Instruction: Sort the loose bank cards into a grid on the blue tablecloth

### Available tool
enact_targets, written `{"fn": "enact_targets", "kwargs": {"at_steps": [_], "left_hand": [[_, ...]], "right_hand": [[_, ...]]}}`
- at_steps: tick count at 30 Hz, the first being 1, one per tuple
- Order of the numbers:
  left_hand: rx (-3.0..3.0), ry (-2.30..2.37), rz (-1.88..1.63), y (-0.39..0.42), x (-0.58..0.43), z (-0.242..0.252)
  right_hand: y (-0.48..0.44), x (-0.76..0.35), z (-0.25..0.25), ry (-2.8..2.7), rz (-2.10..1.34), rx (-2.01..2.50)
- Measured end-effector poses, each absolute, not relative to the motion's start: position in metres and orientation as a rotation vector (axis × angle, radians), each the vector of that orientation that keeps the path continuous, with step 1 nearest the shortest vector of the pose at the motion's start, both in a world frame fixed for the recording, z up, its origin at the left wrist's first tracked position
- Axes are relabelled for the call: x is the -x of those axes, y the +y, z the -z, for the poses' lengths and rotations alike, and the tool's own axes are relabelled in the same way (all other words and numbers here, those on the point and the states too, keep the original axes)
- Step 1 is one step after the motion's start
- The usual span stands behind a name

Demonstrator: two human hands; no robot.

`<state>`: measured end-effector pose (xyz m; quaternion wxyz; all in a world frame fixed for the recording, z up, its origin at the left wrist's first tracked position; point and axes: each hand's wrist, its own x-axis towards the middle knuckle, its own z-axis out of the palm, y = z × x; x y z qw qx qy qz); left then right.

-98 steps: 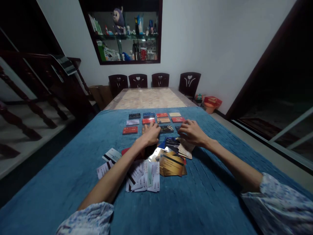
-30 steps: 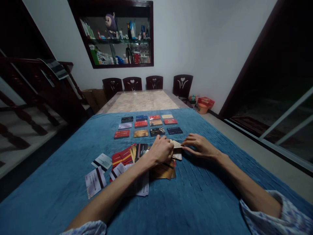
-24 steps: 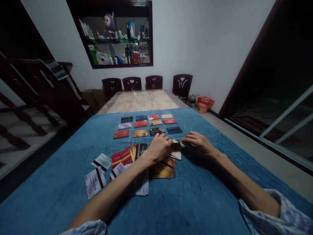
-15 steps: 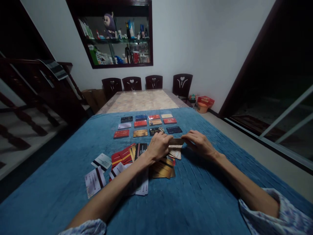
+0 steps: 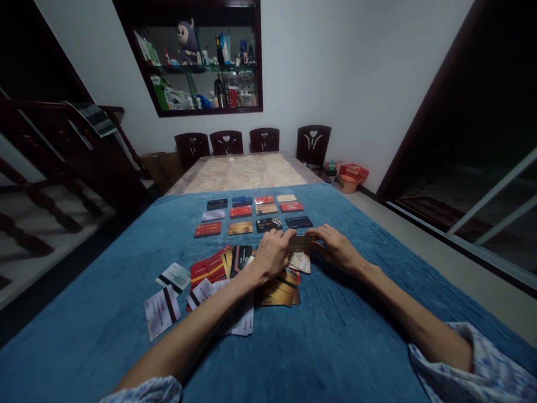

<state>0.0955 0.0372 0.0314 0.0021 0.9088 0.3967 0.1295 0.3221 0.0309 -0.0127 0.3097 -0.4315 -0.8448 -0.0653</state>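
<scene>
Between my left hand (image 5: 272,252) and my right hand (image 5: 335,246) some cards (image 5: 300,243) stand on edge, gripped by the fingers at both ends. How many they are I cannot tell. Pale patterned cards (image 5: 301,262) lie right below them. My left forearm crosses a loose heap and hides part of it: gold cards (image 5: 279,288), red cards (image 5: 210,266) and white cards with dark stripes (image 5: 161,310). Beyond my hands sit rows of neat card stacks, among them a red one (image 5: 207,229), a gold one (image 5: 240,228), a black one (image 5: 268,224) and a dark blue one (image 5: 299,222).
A blue cloth (image 5: 348,347) covers the near part of the long table (image 5: 251,170). Dark chairs (image 5: 314,143) stand at its far end, below a wall shelf (image 5: 201,68). An orange bucket (image 5: 349,182) is on the floor at the right.
The held cards have tipped, so more of their face shows. My right hand has shifted slightly left, its fingers closer in. The heap and the stacks look the same.
</scene>
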Motion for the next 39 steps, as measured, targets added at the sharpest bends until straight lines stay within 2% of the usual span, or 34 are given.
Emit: {"fn": "enact_targets", "kwargs": {"at_steps": [20, 39], "left_hand": [[-2.859, 1.346, -0.352, 0.034, -0.098, -0.023], [-2.721, 1.332, -0.518, 0.039, -0.096, -0.02]], "right_hand": [[0.029, -0.319, 0.013, -2.286, 0.188, 1.28], [0.028, -0.318, 0.009, -2.289, 0.342, 1.261]]}}
